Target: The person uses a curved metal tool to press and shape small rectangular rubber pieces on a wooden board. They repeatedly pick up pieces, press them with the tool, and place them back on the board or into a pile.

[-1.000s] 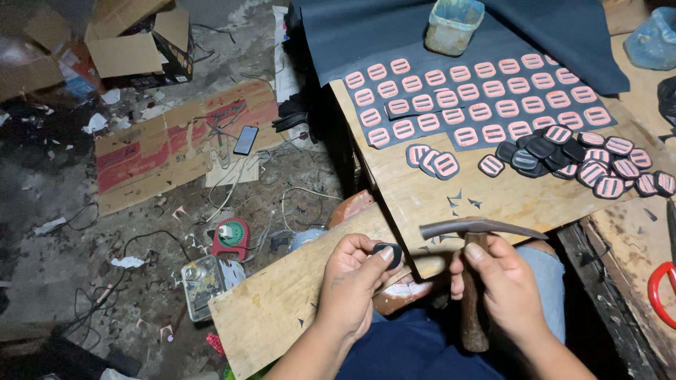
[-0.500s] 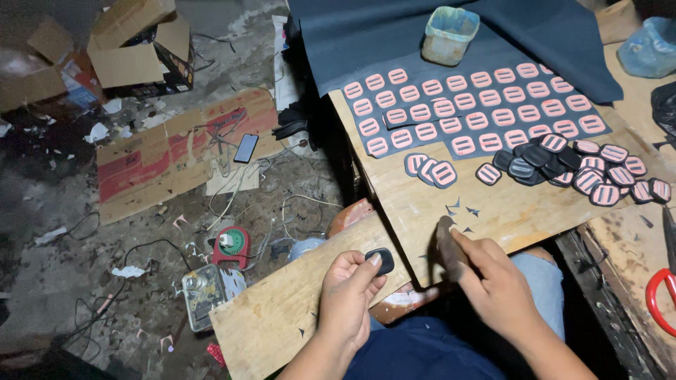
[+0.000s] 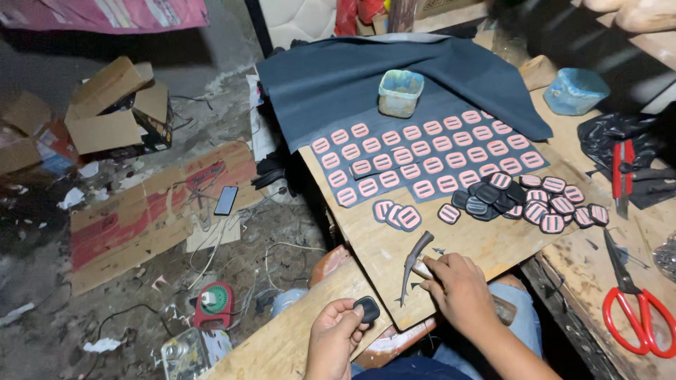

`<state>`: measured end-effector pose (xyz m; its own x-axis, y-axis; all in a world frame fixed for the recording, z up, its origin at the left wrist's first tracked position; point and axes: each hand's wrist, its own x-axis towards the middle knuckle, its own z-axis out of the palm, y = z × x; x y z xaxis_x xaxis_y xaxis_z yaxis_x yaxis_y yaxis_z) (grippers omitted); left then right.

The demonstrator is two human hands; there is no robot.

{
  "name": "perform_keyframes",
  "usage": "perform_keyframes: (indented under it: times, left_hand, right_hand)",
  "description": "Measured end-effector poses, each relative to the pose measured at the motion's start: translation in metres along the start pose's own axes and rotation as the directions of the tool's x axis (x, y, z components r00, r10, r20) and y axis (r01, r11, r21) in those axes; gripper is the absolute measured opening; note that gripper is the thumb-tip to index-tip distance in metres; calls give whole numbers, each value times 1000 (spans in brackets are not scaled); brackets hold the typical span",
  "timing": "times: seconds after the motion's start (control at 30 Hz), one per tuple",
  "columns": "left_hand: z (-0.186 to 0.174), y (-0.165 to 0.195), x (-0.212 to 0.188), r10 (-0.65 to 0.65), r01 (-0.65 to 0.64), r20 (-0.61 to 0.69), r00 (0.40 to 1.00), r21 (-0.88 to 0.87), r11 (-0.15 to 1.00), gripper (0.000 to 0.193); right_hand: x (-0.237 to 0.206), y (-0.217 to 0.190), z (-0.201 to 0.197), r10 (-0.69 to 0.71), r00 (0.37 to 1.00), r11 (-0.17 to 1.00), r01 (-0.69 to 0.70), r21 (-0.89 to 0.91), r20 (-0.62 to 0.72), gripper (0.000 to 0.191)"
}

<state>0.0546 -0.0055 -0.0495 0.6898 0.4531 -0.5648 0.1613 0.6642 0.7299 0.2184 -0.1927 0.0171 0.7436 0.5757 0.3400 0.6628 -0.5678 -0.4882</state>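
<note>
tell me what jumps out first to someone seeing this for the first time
Rows of small pink-rimmed oval pieces lie in neat lines on a dark cloth at the far end of a wooden board, with a loose heap of the same pieces to their right. Nearer, the left hand holds one dark piece while the right hand rests on a hammer. Red-handled scissors lie at far right.

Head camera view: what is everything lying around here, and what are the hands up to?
pink-faced pieces: many, pink on dark, in rows on the cloth
loose pieces: a heap, dark and pink, right of the rows
dark cloth: one, blue-grey, far end of the board
tub: one, pale green, on the cloth
scissors: one, red-handled, right bench
phone: one, dark, on floor cardboard
left hand: fingers hold a dark piece
right hand: holds a hammer on the wooden board
</note>
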Motion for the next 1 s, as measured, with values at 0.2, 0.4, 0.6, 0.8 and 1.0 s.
perform_keyframes:
  times: [0.2, 0.4, 0.6, 0.8, 1.0]
  left_hand:
    - [0, -17, 19, 68, -91, 154, 986, 150, 984, 27]
    - [21, -8, 2, 144, -224, 368, 918, 183, 957, 33]
    - [18, 43, -33, 446, -550, 474, 759, 834, 48, 72]
    - [11, 46, -52, 181, -221, 248, 951, 962, -160, 121]
    - [-10, 45, -50, 193, -351, 390, 900, 913, -207, 115]
  right_hand:
    - [-8, -12, -7, -74, 994, 992, 81, 100, -76, 34]
    - [-16, -18, 4, 92, 896, 796, -328, 508, 435, 36]
    - [42, 54, -21, 408, 903, 822, -428, 375, 137, 37]
    - [36, 61, -29, 126, 978, 992, -128, -3, -168, 46]
    - [-4, 29, -5, -12, 995, 988, -4, 153, 104, 36]
